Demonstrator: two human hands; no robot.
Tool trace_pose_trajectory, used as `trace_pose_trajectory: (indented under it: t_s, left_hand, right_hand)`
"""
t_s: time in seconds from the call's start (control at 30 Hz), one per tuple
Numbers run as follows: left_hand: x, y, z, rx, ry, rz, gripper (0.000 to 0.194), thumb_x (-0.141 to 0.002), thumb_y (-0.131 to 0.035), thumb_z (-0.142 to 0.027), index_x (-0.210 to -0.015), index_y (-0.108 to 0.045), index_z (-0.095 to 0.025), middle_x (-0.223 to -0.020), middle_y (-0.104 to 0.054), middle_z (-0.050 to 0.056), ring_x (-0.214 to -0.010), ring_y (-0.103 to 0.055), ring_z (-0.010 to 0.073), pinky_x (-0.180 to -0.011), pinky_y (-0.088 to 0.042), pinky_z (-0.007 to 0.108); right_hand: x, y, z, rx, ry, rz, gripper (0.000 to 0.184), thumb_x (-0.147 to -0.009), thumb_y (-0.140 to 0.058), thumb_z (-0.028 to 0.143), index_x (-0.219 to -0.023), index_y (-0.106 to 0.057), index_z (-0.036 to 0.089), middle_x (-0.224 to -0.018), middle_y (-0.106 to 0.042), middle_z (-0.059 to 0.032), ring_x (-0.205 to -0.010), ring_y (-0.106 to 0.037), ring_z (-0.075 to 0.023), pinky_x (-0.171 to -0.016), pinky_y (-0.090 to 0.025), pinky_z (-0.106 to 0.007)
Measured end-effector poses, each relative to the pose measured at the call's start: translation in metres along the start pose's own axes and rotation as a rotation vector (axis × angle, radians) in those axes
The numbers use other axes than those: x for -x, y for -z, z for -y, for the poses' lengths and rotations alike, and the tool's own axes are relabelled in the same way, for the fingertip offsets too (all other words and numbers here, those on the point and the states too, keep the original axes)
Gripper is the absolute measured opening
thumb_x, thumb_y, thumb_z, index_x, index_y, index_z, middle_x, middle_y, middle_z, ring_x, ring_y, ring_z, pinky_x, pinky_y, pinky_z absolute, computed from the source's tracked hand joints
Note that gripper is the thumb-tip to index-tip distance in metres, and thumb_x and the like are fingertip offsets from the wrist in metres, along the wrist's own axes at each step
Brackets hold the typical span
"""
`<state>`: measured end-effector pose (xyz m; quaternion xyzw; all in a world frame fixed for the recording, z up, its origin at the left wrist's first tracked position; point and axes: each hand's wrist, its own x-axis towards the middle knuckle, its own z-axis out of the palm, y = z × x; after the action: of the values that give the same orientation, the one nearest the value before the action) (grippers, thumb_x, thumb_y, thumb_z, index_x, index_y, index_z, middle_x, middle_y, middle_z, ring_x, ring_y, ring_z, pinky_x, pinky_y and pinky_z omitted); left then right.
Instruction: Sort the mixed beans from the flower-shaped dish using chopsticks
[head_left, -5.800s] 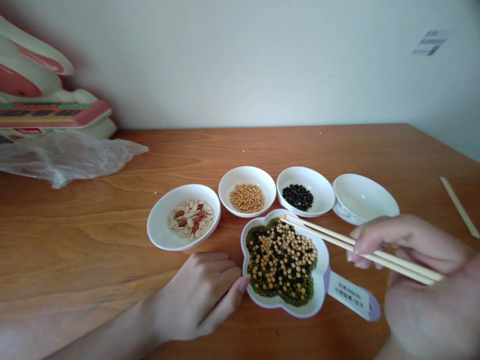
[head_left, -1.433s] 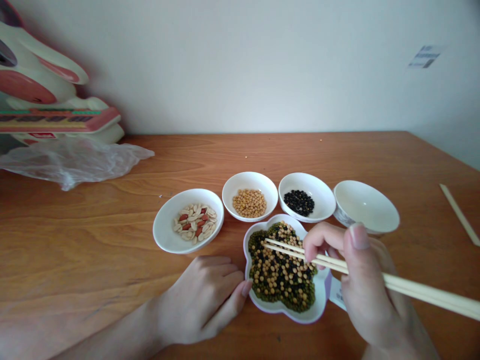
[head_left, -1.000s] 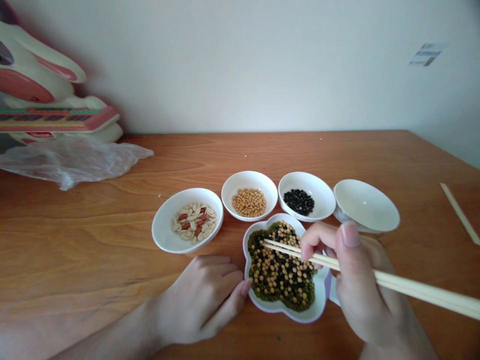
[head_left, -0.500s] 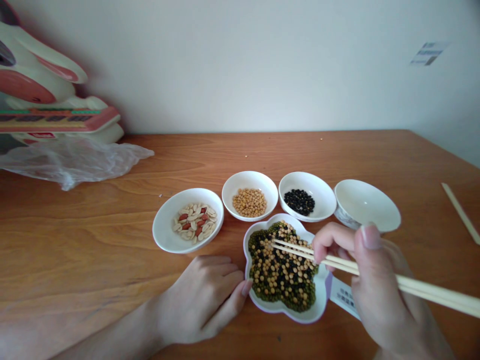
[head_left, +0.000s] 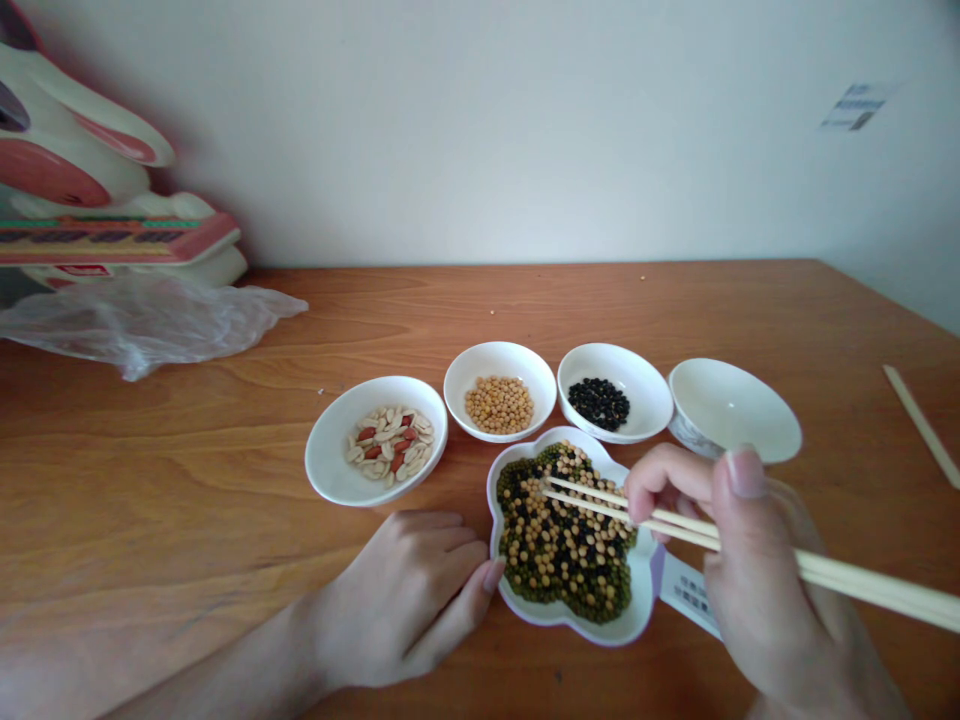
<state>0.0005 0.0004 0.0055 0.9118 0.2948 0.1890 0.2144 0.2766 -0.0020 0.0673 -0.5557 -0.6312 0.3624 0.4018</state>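
Observation:
My right hand (head_left: 765, 560) is closed around a pair of wooden chopsticks (head_left: 862, 580). Their tips, slightly apart, touch the beans in a white flower-shaped dish (head_left: 641, 600). Green, black and tan beans lie mixed in it. My left hand (head_left: 412, 595) rests on the table with its fingers curled, thumb and fingertips at the dish's left rim. Behind the dish stand a bowl of tan beans (head_left: 500, 405), a bowl of black beans (head_left: 598, 404) and an empty white bowl (head_left: 735, 405). Left of them is a bowl of pale seeds and red peanuts (head_left: 390, 445).
A wooden stick (head_left: 921, 425) lies at the table's right side. A clear plastic bag (head_left: 157, 320) and a toy keyboard with a dog-like figure (head_left: 112, 235) are at the left. A printed paper strip (head_left: 690, 595) sits beside the dish, partly under my right hand.
The chopstick tips have spread a little wider apart over the beans. My left hand and the bowls stay in place.

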Motion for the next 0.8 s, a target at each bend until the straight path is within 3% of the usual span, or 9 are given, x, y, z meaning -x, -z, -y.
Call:
trace_pose_trajectory:
  t_s: [0.3, 0.57, 0.8]
  left_hand:
    - [0.000, 0.000, 0.000, 0.010, 0.007, 0.005, 0.038, -0.116, -0.035, -0.020, -0.083, -0.055, -0.021, -0.077, -0.066, 0.003, -0.068, -0.058, 0.0183, -0.066, -0.040, 0.034]
    - [0.000, 0.000, 0.000, 0.020, 0.009, 0.016, 0.038, -0.116, -0.034, -0.020, -0.083, -0.053, -0.021, -0.078, -0.066, 0.002, -0.068, -0.058, 0.0183, -0.067, -0.038, 0.034]
    - [0.001, -0.001, 0.001, 0.019, 0.001, 0.011, 0.037, -0.116, -0.034, -0.020, -0.083, -0.053, -0.021, -0.078, -0.065, 0.002, -0.068, -0.056, 0.0185, -0.066, -0.038, 0.035]
  right_hand:
    - [-0.005, -0.003, -0.004, 0.021, 0.059, 0.019, 0.073, -0.112, -0.023, 0.069, -0.071, -0.062, 0.023, -0.059, -0.058, -0.0014, -0.055, -0.054, -0.0158, -0.052, -0.037, -0.031]
    - [-0.003, -0.010, 0.009, 0.026, 0.025, -0.059, 0.071, -0.112, -0.029, 0.069, -0.069, -0.063, 0.022, -0.060, -0.056, -0.0009, -0.056, -0.051, -0.0154, -0.059, -0.037, -0.034]
    - [-0.003, -0.003, 0.000, -0.033, 0.101, -0.186, 0.076, -0.110, -0.027, 0.073, -0.069, -0.071, 0.025, -0.067, -0.069, -0.0069, -0.063, -0.064, -0.0228, -0.056, -0.041, -0.037]
